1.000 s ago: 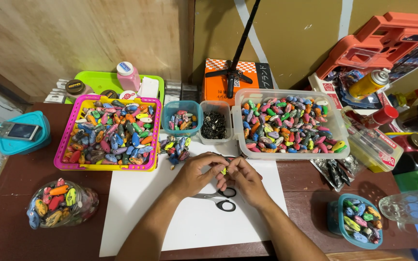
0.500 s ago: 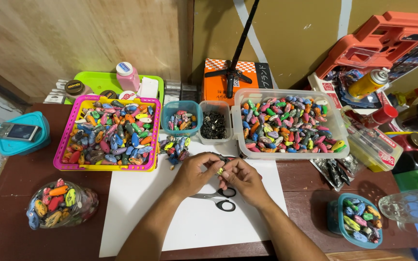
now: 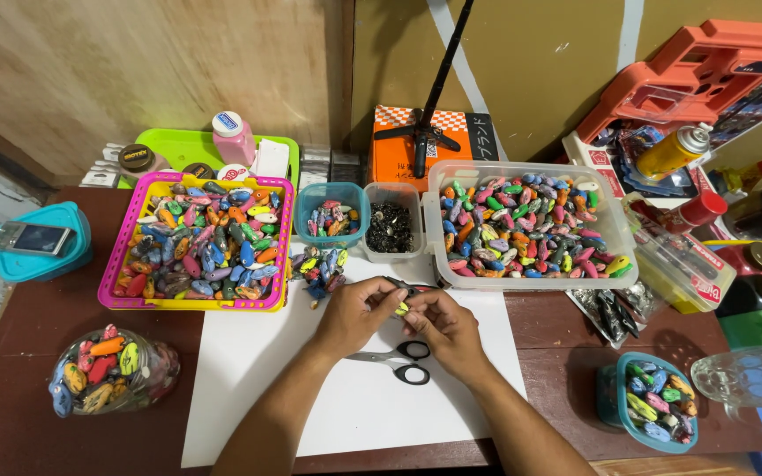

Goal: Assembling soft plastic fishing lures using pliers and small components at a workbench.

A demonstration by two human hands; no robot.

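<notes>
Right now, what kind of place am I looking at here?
Probably a home craft or small assembly bench. The brown table holds a pink basket and a clear tub heaped with small colourful pieces, with scissors lying on white paper by the hands.

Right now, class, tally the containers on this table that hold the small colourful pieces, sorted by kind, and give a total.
Pink basket: 1
Clear rectangular tub: 1
Small blue tubs: 2
Clear plastic bag: 1
Total: 5

Both the left hand and right hand pinch one small yellow-green piece above the scissors.
</notes>
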